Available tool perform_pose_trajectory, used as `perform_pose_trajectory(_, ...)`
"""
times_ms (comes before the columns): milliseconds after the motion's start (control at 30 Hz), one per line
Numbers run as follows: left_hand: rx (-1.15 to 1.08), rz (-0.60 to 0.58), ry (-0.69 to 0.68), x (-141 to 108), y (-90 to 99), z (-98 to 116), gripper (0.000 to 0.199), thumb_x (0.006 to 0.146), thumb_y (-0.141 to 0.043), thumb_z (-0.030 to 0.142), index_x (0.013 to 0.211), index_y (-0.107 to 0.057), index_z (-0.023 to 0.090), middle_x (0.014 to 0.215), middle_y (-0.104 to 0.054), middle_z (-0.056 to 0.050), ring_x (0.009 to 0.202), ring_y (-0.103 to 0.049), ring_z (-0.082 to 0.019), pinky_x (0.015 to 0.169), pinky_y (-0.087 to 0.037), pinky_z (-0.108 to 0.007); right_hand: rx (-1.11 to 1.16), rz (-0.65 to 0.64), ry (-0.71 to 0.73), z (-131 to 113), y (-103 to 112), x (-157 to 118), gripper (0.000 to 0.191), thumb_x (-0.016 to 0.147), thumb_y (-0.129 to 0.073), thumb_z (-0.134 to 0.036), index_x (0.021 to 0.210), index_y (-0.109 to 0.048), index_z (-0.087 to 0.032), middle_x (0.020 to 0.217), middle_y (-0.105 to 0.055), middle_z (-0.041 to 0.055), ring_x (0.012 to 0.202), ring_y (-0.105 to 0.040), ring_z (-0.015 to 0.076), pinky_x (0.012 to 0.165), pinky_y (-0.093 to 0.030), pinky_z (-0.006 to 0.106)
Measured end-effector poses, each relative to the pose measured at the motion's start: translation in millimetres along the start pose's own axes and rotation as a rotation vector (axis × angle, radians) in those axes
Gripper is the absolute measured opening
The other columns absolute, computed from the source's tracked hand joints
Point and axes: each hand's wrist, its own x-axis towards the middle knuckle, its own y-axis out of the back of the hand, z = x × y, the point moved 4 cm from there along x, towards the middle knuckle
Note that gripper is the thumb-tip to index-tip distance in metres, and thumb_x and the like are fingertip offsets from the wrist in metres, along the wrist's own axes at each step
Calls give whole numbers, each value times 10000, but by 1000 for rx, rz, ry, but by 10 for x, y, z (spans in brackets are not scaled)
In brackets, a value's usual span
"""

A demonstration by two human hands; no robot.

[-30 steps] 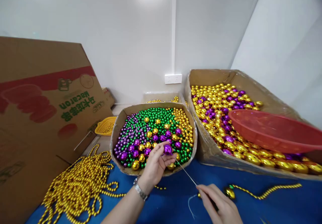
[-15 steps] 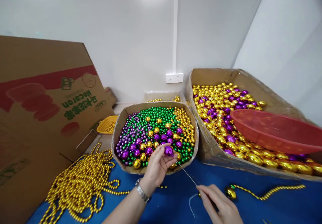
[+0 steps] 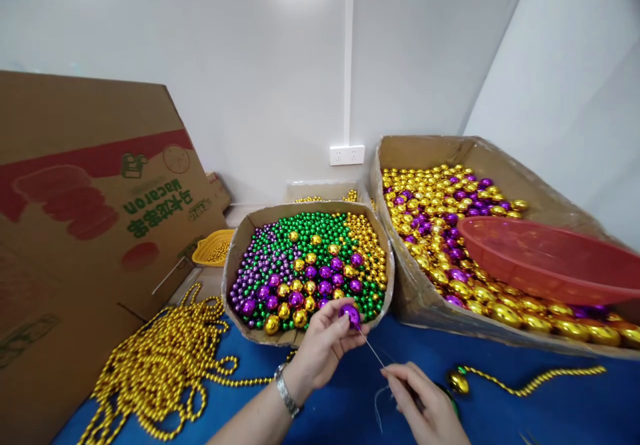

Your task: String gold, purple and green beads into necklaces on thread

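Between the fingertips of my left hand (image 3: 327, 338) is a shiny purple bead (image 3: 350, 314), just over the near rim of the bead box. My right hand (image 3: 425, 398) pinches a thin, straight needle (image 3: 373, 350), whose far end meets the purple bead; whether it has gone into the hole I cannot tell. Pale thread (image 3: 377, 408) hangs in a loop beside my right fingers. A dark green, shiny bit shows behind that hand, mostly hidden. In front of my hands the cardboard box (image 3: 233, 265) holds small green, purple and gold beads with larger purple and gold ones on top.
At right, a large carton (image 3: 425, 148) of gold and purple balls carries a red basin (image 3: 545, 258). Gold bead strings (image 3: 160, 365) lie heaped at left beside a tall printed carton (image 3: 90, 232). A yellow basket (image 3: 213, 248) stands behind them. A short beaded strand (image 3: 540, 386) lies at right.
My left hand has drawn the purple bead down and right, away from the box and nearer my right hand. My right hand has shifted slightly left with the needle.
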Motion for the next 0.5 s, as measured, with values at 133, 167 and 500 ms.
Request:
perform_pose_trajectory(133,99,11,-69,-8,3,-14,349,748,-720,262,1067,-608,178,1001,-619,-77,862,-654,-212,776,-508,-330,-63,109,61,-16,34,-12,237,915,-477,-373,946,-650,-214,801,-644,38,729,-647,146,667,-525,197)
perform_pose_trajectory(167,114,0,-63,-13,-5,-36,354,744,-723,261,1068,-608,178,991,-619,-76,856,-652,-209,776,-507,-332,-68,114,70,-23,32,-14,237,917,-473,-371,952,-649,-215,794,-643,38,722,-645,145,662,-525,196)
perform_pose_trajectory(500,476,-86,-124,129,-44,65,329,799,-634,363,1074,-647,183,1036,-639,-106,865,-616,-218,738,-474,-303,-128,168,44,-12,154,5,249,911,-470,-398,926,-633,-210,758,-640,29,667,-641,140,609,-517,183)
